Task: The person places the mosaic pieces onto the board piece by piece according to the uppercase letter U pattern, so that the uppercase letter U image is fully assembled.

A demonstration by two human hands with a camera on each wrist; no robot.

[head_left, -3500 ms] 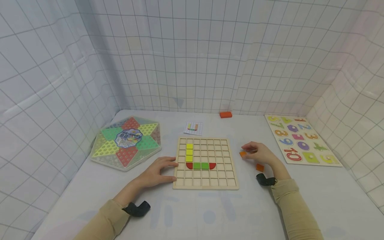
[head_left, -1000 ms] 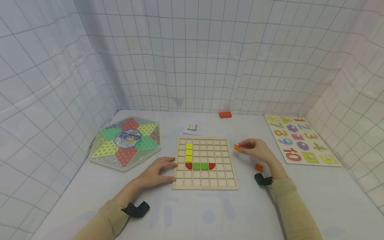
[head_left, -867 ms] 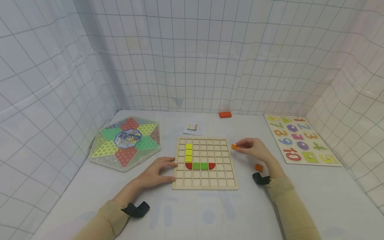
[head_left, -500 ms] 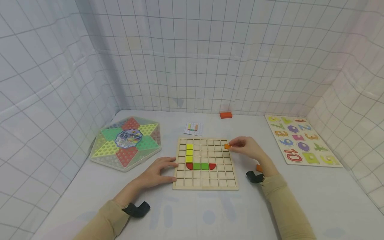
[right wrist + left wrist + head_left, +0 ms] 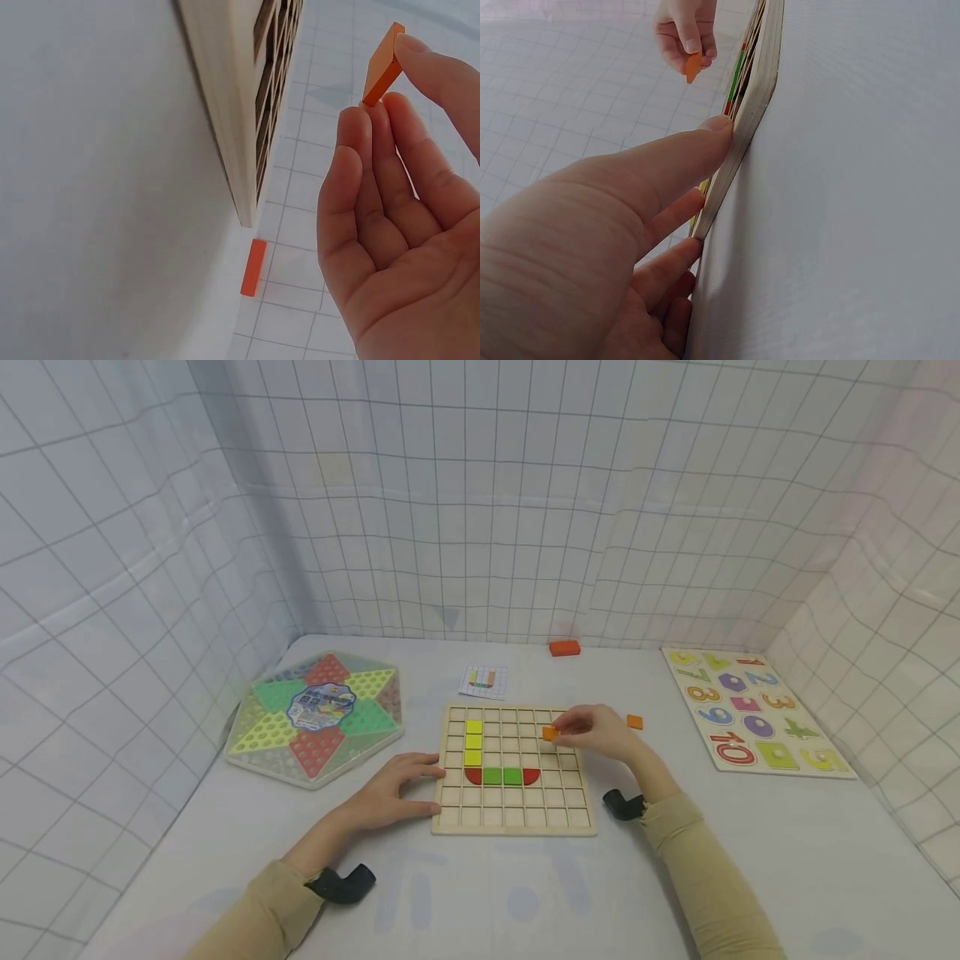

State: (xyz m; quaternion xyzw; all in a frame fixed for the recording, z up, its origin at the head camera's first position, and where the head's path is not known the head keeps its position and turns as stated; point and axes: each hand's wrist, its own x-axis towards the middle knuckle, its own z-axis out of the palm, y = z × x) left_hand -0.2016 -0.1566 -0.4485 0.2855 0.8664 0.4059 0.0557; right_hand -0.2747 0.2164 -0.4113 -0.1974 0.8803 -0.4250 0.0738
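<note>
My right hand (image 5: 596, 731) pinches a small orange square tile (image 5: 551, 733) between thumb and fingers, over the right part of the wooden grid board (image 5: 513, 830). In the right wrist view the orange tile (image 5: 383, 66) is held tilted above the board's frame. My left hand (image 5: 386, 793) lies at the board's left edge, thumb and fingertips touching it. On the board, a column of yellow squares (image 5: 473, 741) stands above a row with two green squares (image 5: 502, 776) between two red quarter-round pieces (image 5: 531, 776). Another orange tile (image 5: 635, 722) lies right of the board.
Behind the board is a card (image 5: 483, 682) printed with a coloured pattern. A red block (image 5: 565, 648) sits near the back wall. A hexagonal Chinese checkers set (image 5: 318, 714) lies to the left, a number puzzle board (image 5: 753, 714) to the right.
The right hand picked the orange tile off the table and carried it left over the board. A tile behind that hand came into view; another is now hidden by the forearm. Left hand unchanged.
</note>
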